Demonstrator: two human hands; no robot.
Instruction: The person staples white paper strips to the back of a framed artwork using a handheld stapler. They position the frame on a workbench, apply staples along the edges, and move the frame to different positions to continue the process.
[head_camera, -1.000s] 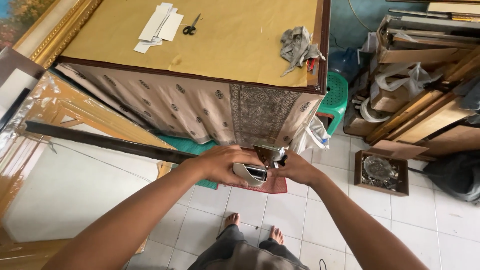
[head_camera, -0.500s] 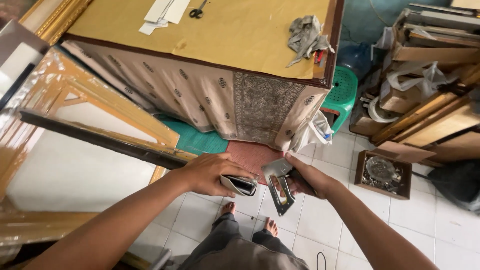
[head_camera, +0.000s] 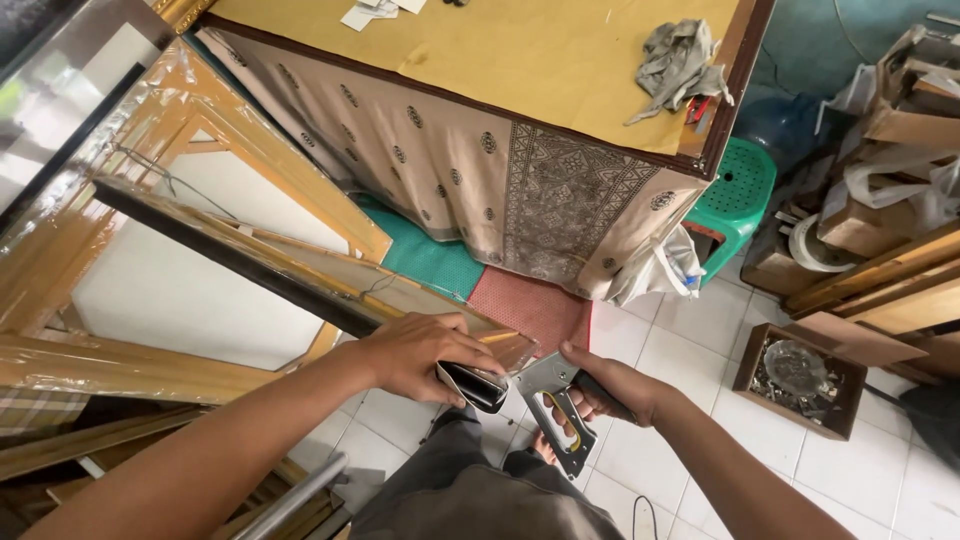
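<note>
Yellow board covers the counter (head_camera: 500, 60), whose far side is cut off at the top edge; a patterned cloth (head_camera: 470, 170) hangs down its near face and hides what lies beneath. Left of the counter lean gilt picture frames (head_camera: 200, 290) wrapped in clear film, their lower parts lost behind the person's arm. Right of the counter stands a green plastic stool (head_camera: 738, 190), half hidden by the counter's corner. A grey rag (head_camera: 675, 62) lies on the counter near that corner. Below the counter, the left hand (head_camera: 420, 352) clasps a dark curved piece (head_camera: 472, 385); what it is cannot be made out. The right hand (head_camera: 612, 385) is clenched on a metal staple gun (head_camera: 555, 410), just beside the left.
</note>
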